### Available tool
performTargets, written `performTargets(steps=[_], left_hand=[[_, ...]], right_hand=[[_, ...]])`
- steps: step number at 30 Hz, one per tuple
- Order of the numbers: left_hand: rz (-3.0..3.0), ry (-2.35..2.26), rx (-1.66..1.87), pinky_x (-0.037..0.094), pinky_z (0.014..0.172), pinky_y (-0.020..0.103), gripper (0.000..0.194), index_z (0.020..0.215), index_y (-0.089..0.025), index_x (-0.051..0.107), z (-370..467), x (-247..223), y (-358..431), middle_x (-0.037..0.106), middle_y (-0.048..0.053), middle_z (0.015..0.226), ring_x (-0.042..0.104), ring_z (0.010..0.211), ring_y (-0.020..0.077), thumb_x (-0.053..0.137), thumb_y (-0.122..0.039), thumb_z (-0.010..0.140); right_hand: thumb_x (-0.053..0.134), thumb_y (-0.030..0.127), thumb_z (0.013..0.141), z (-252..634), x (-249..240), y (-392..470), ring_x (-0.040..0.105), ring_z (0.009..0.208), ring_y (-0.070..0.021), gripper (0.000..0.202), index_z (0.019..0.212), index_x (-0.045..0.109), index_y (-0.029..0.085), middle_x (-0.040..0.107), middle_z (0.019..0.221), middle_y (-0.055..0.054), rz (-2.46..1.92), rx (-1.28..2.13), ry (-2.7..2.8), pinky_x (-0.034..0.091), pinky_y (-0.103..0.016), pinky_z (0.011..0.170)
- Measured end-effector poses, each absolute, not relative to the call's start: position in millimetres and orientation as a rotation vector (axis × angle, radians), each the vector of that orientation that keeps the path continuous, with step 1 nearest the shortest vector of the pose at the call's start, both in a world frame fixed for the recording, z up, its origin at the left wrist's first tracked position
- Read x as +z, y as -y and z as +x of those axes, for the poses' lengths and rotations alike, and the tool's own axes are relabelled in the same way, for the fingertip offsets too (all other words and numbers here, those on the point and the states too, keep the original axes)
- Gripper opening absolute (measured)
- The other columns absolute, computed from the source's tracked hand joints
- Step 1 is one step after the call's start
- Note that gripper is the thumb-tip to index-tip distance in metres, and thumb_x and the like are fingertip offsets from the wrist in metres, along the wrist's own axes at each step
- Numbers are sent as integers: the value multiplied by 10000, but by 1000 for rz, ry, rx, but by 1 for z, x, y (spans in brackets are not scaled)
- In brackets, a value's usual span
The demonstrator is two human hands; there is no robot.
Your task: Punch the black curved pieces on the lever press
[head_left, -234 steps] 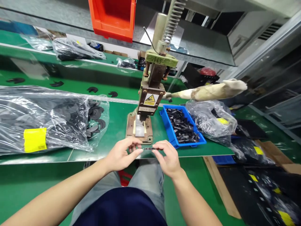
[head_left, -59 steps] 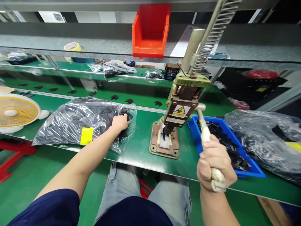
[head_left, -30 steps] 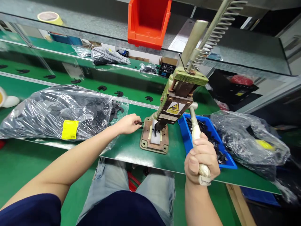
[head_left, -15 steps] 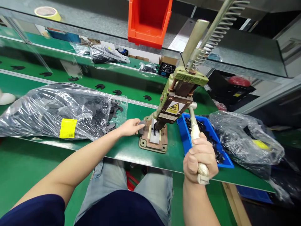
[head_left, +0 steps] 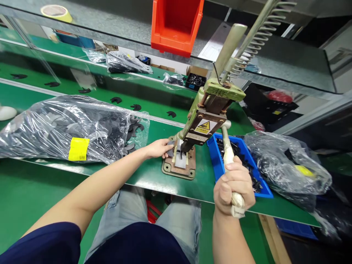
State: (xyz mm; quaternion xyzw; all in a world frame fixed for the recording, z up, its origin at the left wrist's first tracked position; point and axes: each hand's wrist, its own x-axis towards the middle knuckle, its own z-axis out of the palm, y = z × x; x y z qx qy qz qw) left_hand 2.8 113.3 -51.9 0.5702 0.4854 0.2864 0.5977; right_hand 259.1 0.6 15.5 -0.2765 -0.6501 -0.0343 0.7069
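Observation:
My left hand [head_left: 160, 148] pinches a dark grey curved plastic piece [head_left: 170, 148] over the left side of the press base [head_left: 167, 168]. A small black part [head_left: 181, 154] stands at the pale block under the head of the hand press [head_left: 205, 126]. Wrapped round the taped lever handle [head_left: 228, 154], my right hand [head_left: 235, 185] is closed to the right of the press. Left of the press lies a clear bag [head_left: 68, 126] of similar grey pieces, its mouth spilling some near my left wrist.
A blue tray [head_left: 214, 161] of small black parts stands right of the press, beside another plastic bag [head_left: 288, 161]. Behind, spaced black pieces [head_left: 116, 99] lie on a green strip. An orange bin [head_left: 176, 27] sits at the shelf edge above.
My left hand has moved slightly right with the grey piece, bringing it closer to the pale block. My right hand stays on the lever, which looks unmoved.

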Motion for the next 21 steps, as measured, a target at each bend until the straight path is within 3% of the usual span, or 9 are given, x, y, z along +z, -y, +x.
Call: performTargets(steps=[5, 10, 14, 21], left_hand=[[1494, -1105, 608, 459, 518, 211, 255, 1069, -145, 687, 8, -57, -123, 716, 16, 820, 610, 602, 116, 710, -364, 941], [1549, -1066, 629, 511, 616, 236, 277, 923, -128, 741, 11, -62, -133, 731, 30, 777, 661, 692, 164, 777, -397, 870], [1589, -1115, 584, 487, 581, 228, 268, 894, -147, 738, 11, -61, -135, 705, 5, 726, 628, 626, 142, 767, -412, 872], [1482, -1159, 560, 440, 483, 194, 327, 1172, -150, 726, 15, -62, -130, 676, -17, 700, 590, 530, 104, 745, -355, 918]], right_hand=[[678, 272, 846, 259, 16, 0, 649, 834, -209, 223, 666, 551, 238, 592, 690, 27, -604, -68, 1454, 541, -669, 1035], [679, 289, 853, 261, 15, -2, 650, 822, -210, 227, 669, 555, 239, 591, 694, 25, -595, -85, 1463, 559, -655, 1007], [687, 277, 841, 261, 14, -2, 640, 816, -213, 225, 663, 556, 239, 588, 690, 20, -592, -71, 1454, 542, -658, 1022], [685, 298, 855, 257, 15, -2, 636, 806, -212, 252, 654, 544, 244, 569, 671, 20, -599, -61, 1414, 543, -659, 1025]])
